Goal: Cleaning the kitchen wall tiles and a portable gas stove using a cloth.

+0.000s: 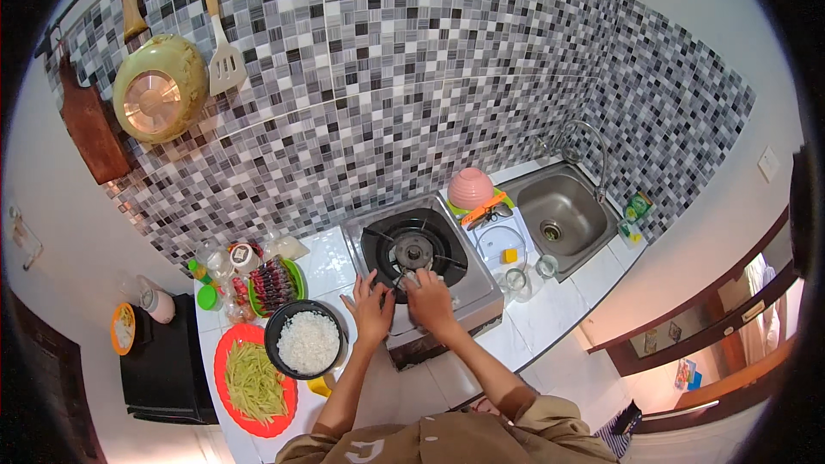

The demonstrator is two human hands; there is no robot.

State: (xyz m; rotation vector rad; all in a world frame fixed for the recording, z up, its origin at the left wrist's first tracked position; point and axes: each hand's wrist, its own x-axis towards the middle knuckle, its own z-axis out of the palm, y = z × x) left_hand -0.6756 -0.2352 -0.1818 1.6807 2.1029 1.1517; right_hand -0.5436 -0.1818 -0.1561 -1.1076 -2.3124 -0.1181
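Note:
A single-burner gas stove [483, 299] stands on the white tiled counter in front of me, its black burner [414, 251] bare of any pot. My left hand [372, 313] rests at the stove's front left, its fingers spread and nothing seen in them. Beside it my right hand [430, 301] reaches over the front rim of the burner, fingers curled down. Something whitish shows at those fingertips, too small to name. To the left of my left hand sits a black bowl [271, 339] of white rice [309, 342]. A red scalloped plate [222, 369] holds pale green strips [255, 382].
Behind the rice are a green tray [298, 273] of packets and several jars. Right of the stove lie a pink bowl [470, 188], an orange-handled tool [484, 209], glasses [546, 266] and a steel sink [563, 210]. A pan [161, 88] and a spatula [227, 67] hang on the wall.

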